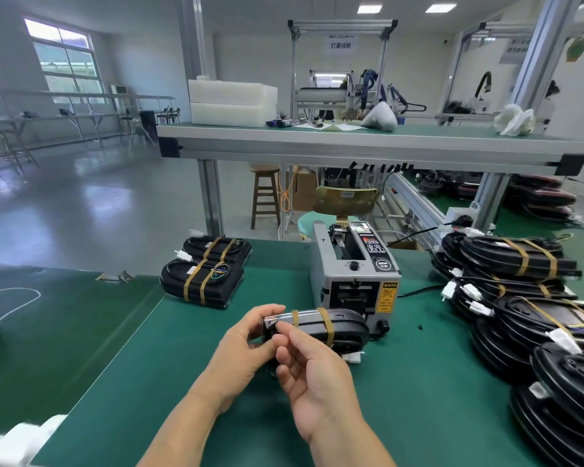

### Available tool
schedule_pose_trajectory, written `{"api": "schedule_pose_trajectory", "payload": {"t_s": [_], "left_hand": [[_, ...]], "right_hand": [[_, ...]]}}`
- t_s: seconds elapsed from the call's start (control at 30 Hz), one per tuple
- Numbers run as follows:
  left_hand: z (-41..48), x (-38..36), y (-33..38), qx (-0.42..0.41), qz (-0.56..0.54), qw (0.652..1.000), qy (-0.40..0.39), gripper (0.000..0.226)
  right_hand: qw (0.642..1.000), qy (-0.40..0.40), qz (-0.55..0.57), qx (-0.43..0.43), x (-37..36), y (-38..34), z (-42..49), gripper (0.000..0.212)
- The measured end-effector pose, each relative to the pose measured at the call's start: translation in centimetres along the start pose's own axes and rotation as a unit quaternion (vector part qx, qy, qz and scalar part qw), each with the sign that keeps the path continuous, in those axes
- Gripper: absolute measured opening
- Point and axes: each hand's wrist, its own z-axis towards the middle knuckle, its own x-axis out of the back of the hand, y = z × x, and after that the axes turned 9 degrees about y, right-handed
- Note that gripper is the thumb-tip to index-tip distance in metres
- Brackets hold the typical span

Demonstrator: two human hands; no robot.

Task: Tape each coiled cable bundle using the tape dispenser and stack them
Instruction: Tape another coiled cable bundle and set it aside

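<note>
I'm holding a black bundle [331, 326], already wearing two tan tape bands, in my left hand [241, 357]; my right hand [312, 372] is pinching its near end.

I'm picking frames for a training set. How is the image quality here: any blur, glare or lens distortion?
Head view: wide-angle bending bows the shelf edge and tilts the posts; the centre is sharp, with the tape dispenser and held cable bundle clear; the white object at bottom left is smeared; ceiling lights glare off the floor; lighting is even, shadows soft.
</note>
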Motion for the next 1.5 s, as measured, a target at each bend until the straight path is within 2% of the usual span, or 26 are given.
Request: {"api": "schedule_pose_trajectory", "payload": {"t_s": [0.17, 0.37, 0.63, 0.97, 1.5], "left_hand": [[-0.16, 0.12, 0.29, 0.002, -0.006, 1.000, -0.002, 0.038], [-0.05, 0.18, 0.19, 0.006, 0.004, 1.000, 0.005, 0.043], [0.01, 0.25, 0.37, 0.005, -0.002, 1.000, 0.002, 0.043], [-0.10, 0.23, 0.20, 0.004, -0.012, 1.000, -0.003, 0.038], [-0.01, 0.20, 0.17, 0.007, -0.006, 1.000, 0.009, 0.040]], "right_hand": [[1.000, -0.003, 0.015, 0.005, -0.07, 0.07, 0.12, 0.015], [0.999, -0.005, 0.043, 0.007, 0.27, 0.26, 0.52, 0.017], [0.999, -0.027, 0.008, 0.041, 0.29, 0.60, 0.71, 0.024], [0.997, 0.001, -0.007, 0.082, -0.16, 0.78, 0.68, 0.022], [0.998, -0.017, 0.016, 0.065, 0.09, 0.49, 0.95, 0.023]]}}
